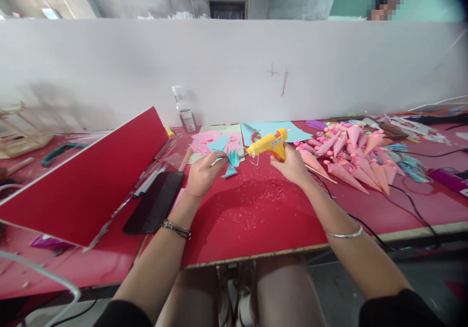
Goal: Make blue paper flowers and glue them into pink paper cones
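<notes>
My right hand (291, 165) grips a yellow hot glue gun (263, 144), its nozzle pointing left. The nozzle tip meets, or nearly meets, a curled light-blue paper piece (234, 157). My left hand (205, 171) is closed, pinching this paper piece at its left side. Just below lies a small blue paper scrap (229, 172) on the red table. Behind my hands are pink paper pieces (204, 143) and larger light-blue sheets (298, 132), with red-handled scissors (255, 135) on them.
Pink paper cones (360, 154) are heaped at the right, with black cables (409, 198) nearby. A black phone (155, 204) and a leaning red board (95, 181) stand left. A white partition (226, 73) closes the back. Small crumbs dot the red tabletop (234, 241). Beyond, a person (387, 3) is partly visible.
</notes>
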A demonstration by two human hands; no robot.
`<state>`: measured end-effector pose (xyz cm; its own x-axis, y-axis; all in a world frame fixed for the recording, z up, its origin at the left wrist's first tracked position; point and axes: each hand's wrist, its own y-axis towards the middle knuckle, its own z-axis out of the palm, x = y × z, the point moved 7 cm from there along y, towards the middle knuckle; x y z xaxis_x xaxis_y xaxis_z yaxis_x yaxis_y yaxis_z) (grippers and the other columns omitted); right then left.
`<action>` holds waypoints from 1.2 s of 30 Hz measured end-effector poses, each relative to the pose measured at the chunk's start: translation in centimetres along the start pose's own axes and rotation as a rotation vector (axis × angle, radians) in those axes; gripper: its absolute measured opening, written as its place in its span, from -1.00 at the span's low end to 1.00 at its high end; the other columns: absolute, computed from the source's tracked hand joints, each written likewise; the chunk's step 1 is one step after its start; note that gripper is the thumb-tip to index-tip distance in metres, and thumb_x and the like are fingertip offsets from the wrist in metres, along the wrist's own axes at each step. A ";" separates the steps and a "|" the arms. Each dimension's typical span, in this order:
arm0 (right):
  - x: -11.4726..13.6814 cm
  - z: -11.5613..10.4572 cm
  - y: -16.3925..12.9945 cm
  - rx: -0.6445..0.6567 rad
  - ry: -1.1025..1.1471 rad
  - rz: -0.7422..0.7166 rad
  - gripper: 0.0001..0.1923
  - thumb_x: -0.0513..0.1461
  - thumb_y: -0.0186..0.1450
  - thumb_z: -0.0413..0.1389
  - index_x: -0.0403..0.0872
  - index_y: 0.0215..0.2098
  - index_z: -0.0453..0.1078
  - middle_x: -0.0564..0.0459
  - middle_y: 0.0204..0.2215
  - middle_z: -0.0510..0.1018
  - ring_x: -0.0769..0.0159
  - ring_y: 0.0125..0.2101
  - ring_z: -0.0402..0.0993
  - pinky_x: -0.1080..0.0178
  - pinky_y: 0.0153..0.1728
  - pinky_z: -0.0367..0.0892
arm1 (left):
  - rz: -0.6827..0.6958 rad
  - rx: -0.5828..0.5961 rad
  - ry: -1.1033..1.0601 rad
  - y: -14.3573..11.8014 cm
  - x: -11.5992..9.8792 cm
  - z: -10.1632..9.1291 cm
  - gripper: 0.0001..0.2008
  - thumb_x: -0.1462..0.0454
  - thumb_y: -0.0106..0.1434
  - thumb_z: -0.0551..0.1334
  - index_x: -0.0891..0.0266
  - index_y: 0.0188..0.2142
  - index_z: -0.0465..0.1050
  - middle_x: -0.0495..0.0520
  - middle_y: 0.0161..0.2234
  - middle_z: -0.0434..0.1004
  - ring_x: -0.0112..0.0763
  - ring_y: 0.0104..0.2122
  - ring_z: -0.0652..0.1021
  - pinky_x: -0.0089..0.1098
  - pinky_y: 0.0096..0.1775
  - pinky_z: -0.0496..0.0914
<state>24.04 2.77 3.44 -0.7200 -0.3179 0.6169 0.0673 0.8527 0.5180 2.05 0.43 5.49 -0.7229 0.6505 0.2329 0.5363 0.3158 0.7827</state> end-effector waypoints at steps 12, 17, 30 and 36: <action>-0.3 0.0 0.0 0.006 -0.006 0.011 -0.78 -0.20 0.02 0.03 -0.09 -0.34 0.27 0.11 -0.61 0.38 0.37 -0.62 0.27 0.34 -0.59 0.13 | 0.003 -0.017 0.003 -0.2 0.0 0.0 -0.79 0.32 0.24 0.04 0.19 -0.33 0.45 0.02 -0.32 0.53 -0.51 -0.38 0.50 -0.51 -0.36 0.34; -0.4 0.0 0.1 -0.004 -0.021 0.004 -0.78 -0.21 0.02 0.02 -0.09 -0.33 0.27 0.11 -0.60 0.40 0.36 -0.61 0.28 0.34 -0.59 0.12 | -0.007 -0.010 -0.008 -0.3 0.1 0.1 -0.79 0.31 0.24 0.04 0.19 -0.32 0.45 0.03 -0.31 0.53 -0.51 -0.37 0.50 -0.52 -0.37 0.34; -0.7 0.1 0.1 -0.005 -0.031 0.013 -0.77 -0.21 0.03 0.02 -0.09 -0.31 0.27 0.09 -0.58 0.39 0.33 -0.58 0.31 0.33 -0.56 0.15 | -0.018 -0.026 -0.069 -0.2 0.3 -0.2 -0.80 0.30 0.24 0.04 0.20 -0.30 0.44 0.04 -0.31 0.52 -0.50 -0.35 0.50 -0.51 -0.34 0.35; -0.6 0.1 0.1 0.004 -0.054 0.008 -0.77 -0.19 0.04 0.02 -0.09 -0.31 0.27 0.09 -0.58 0.41 0.33 -0.58 0.32 0.33 -0.56 0.15 | -0.033 -0.019 -0.086 -0.4 0.5 0.0 -0.79 0.29 0.25 0.03 0.20 -0.27 0.44 0.06 -0.30 0.51 -0.49 -0.33 0.50 -0.49 -0.31 0.36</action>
<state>24.42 3.04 3.07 -0.7558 -0.2879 0.5881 0.0710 0.8569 0.5106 1.48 0.62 5.32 -0.6994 0.6972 0.1575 0.5043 0.3253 0.7999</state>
